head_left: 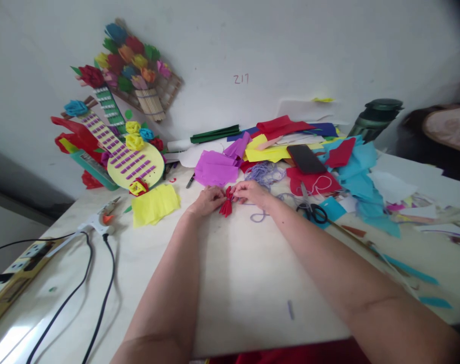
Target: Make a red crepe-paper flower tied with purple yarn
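Between my hands, a small bunch of red crepe paper [226, 207] is gathered at its middle, with the lower end fanned out. My left hand [208, 199] grips its left side, fingers curled. At the right side of the gathered middle, my right hand [251, 193] is closed in a pinch around lavender yarn [258, 217]; its fingertips are partly hidden. A loop of that yarn trails on the table below my right wrist. Behind the hand lies a tangled heap of the same yarn, beside purple paper sheets [217, 169].
Left are yellow paper [156, 205], a glue gun [99, 221] with black cords, a power strip [17, 275] and a paper-flower guitar [135, 164]. Right are scissors [312, 211], a phone [306, 159], blue paper scraps [361, 172] and a dark green bottle [376, 121]. A wall stands behind.
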`<action>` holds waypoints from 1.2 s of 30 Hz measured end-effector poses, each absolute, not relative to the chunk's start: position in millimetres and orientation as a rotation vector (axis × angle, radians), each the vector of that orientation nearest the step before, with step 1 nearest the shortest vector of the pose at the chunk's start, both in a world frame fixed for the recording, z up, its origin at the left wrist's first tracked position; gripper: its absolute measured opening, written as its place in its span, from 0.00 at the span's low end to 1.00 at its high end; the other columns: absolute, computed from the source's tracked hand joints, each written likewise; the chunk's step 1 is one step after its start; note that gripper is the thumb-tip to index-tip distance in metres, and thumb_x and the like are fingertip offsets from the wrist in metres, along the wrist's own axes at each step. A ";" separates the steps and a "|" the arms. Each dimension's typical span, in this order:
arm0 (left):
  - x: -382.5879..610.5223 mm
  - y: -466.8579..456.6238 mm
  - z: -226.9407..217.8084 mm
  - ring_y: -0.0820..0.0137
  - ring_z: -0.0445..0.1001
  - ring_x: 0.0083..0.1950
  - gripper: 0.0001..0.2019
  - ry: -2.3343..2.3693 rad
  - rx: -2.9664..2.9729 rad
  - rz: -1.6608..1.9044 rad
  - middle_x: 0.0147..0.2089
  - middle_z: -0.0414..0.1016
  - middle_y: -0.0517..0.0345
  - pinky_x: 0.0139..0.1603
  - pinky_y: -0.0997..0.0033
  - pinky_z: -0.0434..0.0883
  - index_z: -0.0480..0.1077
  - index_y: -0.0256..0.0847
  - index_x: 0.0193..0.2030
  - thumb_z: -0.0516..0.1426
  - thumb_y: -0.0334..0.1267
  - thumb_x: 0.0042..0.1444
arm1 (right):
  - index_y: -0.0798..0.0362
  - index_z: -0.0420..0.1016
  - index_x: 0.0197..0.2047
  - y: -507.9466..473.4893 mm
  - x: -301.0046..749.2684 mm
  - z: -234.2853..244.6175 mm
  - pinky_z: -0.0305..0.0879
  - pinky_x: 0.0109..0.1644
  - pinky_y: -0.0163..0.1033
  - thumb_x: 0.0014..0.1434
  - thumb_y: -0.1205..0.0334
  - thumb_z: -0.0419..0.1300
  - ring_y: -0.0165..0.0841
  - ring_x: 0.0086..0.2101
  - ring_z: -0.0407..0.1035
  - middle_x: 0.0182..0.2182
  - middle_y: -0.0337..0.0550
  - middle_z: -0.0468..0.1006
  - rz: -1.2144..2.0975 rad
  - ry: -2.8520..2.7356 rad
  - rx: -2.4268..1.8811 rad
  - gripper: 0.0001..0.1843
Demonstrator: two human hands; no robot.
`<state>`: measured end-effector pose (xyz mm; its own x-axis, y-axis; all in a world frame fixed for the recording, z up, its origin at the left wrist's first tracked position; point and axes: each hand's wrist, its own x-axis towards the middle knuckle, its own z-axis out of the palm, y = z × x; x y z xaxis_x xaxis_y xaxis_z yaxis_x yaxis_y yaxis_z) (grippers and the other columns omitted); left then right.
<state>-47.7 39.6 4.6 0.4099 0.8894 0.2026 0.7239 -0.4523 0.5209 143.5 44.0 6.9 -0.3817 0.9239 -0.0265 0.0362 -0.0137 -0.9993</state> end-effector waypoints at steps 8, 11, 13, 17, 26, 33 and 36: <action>-47.4 39.6 6.7 0.70 0.65 0.33 0.13 1.435 2.200 0.646 0.26 0.69 0.58 0.38 0.70 0.64 0.70 0.37 0.28 0.50 0.43 0.53 | 0.58 0.69 0.20 43.1 144.9 6.7 0.65 0.25 0.28 0.45 0.74 0.58 0.24 0.25 0.70 0.36 0.44 0.77 1.482 -1.493 -1.034 0.06; -48.2 38.9 9.1 0.68 0.67 0.36 0.10 1.430 2.185 0.594 0.30 0.73 0.58 0.39 0.70 0.65 0.73 0.38 0.32 0.53 0.38 0.46 | 0.58 0.69 0.20 43.0 144.7 6.9 0.65 0.25 0.28 0.45 0.74 0.58 0.24 0.25 0.71 0.36 0.44 0.77 1.474 -1.499 -1.042 0.06; -48.1 38.2 9.5 0.67 0.68 0.38 0.11 1.446 2.219 0.582 0.32 0.74 0.57 0.40 0.70 0.66 0.73 0.38 0.33 0.54 0.37 0.43 | 0.58 0.69 0.20 42.9 144.6 7.1 0.65 0.25 0.28 0.45 0.74 0.58 0.24 0.25 0.70 0.36 0.44 0.77 1.471 -1.505 -1.048 0.06; -45.3 36.5 8.4 0.70 0.68 0.35 0.09 1.447 2.249 0.607 0.30 0.74 0.57 0.39 0.71 0.66 0.73 0.38 0.32 0.54 0.36 0.44 | 0.58 0.69 0.20 42.2 144.7 7.7 0.64 0.25 0.28 0.45 0.73 0.58 0.23 0.24 0.70 0.37 0.45 0.77 1.478 -1.515 -1.046 0.05; -41.0 38.0 6.8 0.67 0.69 0.35 0.05 1.501 2.335 0.583 0.30 0.73 0.55 0.38 0.69 0.65 0.70 0.40 0.28 0.53 0.32 0.45 | 0.57 0.68 0.22 36.6 145.8 13.7 0.61 0.22 0.27 0.47 0.73 0.58 0.22 0.21 0.66 0.26 0.39 0.76 1.355 -1.484 -1.071 0.05; -39.3 36.7 2.4 0.72 0.65 0.27 0.04 1.528 2.050 0.731 0.25 0.69 0.60 0.30 0.72 0.62 0.68 0.37 0.30 0.53 0.35 0.48 | 0.55 0.66 0.27 43.7 144.4 10.2 0.43 0.13 0.26 0.50 0.72 0.58 0.21 0.13 0.60 0.17 0.35 0.72 1.502 -1.351 -1.226 0.05; -38.3 37.1 1.9 0.74 0.63 0.25 0.05 1.489 1.994 0.800 0.23 0.66 0.62 0.28 0.73 0.61 0.66 0.37 0.30 0.54 0.36 0.50 | 0.56 0.67 0.31 46.7 145.9 12.9 0.42 0.13 0.27 0.48 0.76 0.57 0.24 0.16 0.65 0.20 0.39 0.74 1.636 -1.312 -1.243 0.07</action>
